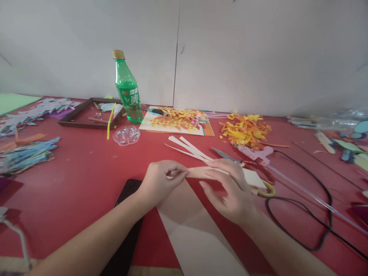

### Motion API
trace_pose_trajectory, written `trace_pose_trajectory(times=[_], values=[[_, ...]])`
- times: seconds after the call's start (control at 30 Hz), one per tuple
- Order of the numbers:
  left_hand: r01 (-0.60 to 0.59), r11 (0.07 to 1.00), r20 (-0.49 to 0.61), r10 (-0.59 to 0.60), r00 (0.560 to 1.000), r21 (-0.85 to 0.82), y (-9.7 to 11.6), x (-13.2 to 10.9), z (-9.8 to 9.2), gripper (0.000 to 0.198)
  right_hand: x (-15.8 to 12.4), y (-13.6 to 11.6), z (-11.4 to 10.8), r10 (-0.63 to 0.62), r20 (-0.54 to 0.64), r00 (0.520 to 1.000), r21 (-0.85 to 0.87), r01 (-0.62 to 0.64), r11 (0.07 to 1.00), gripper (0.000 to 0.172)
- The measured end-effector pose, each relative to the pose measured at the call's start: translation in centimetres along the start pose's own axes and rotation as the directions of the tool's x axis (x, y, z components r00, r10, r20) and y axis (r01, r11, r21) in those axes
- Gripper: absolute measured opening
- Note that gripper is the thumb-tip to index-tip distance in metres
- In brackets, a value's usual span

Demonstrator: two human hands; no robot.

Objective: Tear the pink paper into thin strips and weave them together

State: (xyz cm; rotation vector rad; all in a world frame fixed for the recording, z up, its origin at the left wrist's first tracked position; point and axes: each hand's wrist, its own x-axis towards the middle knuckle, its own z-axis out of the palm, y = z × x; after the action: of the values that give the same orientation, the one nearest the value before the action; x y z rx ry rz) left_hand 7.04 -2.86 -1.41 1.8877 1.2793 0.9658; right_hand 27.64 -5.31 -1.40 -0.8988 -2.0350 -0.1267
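My left hand [163, 178] is closed in a pinch on one end of a cream paper strip [198, 172]. From there the strip runs right, behind the fingers of my right hand [230, 188]. That hand is open, its thumb apart from its curved fingers, close to the strip. Beneath both hands a long cream sheet of paper [195, 226] stretches toward me. Several thin cut paper strips [186, 147] fan out just beyond. Scissors [267, 172] with red and yellow handles lie partly hidden behind my right hand, next to a cream paper piece [253, 178].
Behind stand a green bottle [128, 96], a dark frame [74, 122] and a clear bead tray [126, 136]. Orange and yellow paper scraps [245, 132] lie near a pink glue gun [257, 153] and its black cord [327, 191]. A black phone-like slab [126, 234] lies under my left forearm.
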Motion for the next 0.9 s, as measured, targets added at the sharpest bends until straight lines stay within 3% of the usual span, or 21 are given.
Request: trace_pose_trajectory(times=[0.07, 0.17, 0.23, 0.33, 0.43, 0.63, 0.7, 0.8, 0.9], values=[[0.09, 0.991, -0.079, -0.098, 0.992, -0.097, 0.1, 0.1, -0.1, 0.012, 0.1, -0.2, -0.5, -0.043, -0.078, 0.996, 0.018, 0.044, 0.999, 0.033], [0.173, 0.933, -0.099, -0.214, 0.972, -0.314, 0.4, 0.2, -0.2, 0.018, 0.1, -0.5, -0.6, 0.008, 0.058, 0.998, 0.201, -0.019, 0.979, 0.021], [0.17, 0.895, -0.076, -0.22, 0.973, -0.411, 0.6, 0.1, -0.2, 0.019, 0.0, -0.6, -0.2, 0.101, 0.241, 0.965, 0.312, -0.176, 0.934, 0.006], [0.135, 0.881, 0.009, -0.147, 0.989, -0.454, 0.8, -0.3, 0.1, 0.016, -0.1, -0.6, 0.9, 0.282, 0.429, 0.858, 0.434, -0.47, 0.769, 0.013], [0.114, 0.891, 0.108, -0.074, 0.991, -0.439, 0.8, -0.7, 0.3, 0.013, 0.1, -0.7, 1.4, 0.409, 0.452, 0.793, 0.552, -0.609, 0.57, 0.018], [0.098, 0.872, 0.124, -0.043, 0.991, -0.479, 0.8, -0.6, 0.6, 0.012, 0.4, -0.8, 1.4, 0.532, 0.5, 0.683, 0.557, -0.724, 0.407, 0.021], [0.116, 0.854, 0.124, -0.061, 0.99, -0.508, 0.8, -0.5, 0.6, 0.021, 0.2, -0.8, 1.7, 0.585, 0.496, 0.642, 0.566, -0.75, 0.344, 0.021], [0.204, 0.82, 0.203, -0.109, 0.973, -0.534, 0.9, -0.3, 0.5, 0.041, 0.0, -0.7, 2.0, 0.661, 0.447, 0.603, 0.578, -0.759, 0.301, 0.021], [0.269, 0.797, 0.235, -0.164, 0.958, -0.541, 1.0, -0.3, 0.5, 0.042, 0.2, -0.7, 1.9, 0.67, 0.416, 0.615, 0.593, -0.742, 0.312, 0.022]])
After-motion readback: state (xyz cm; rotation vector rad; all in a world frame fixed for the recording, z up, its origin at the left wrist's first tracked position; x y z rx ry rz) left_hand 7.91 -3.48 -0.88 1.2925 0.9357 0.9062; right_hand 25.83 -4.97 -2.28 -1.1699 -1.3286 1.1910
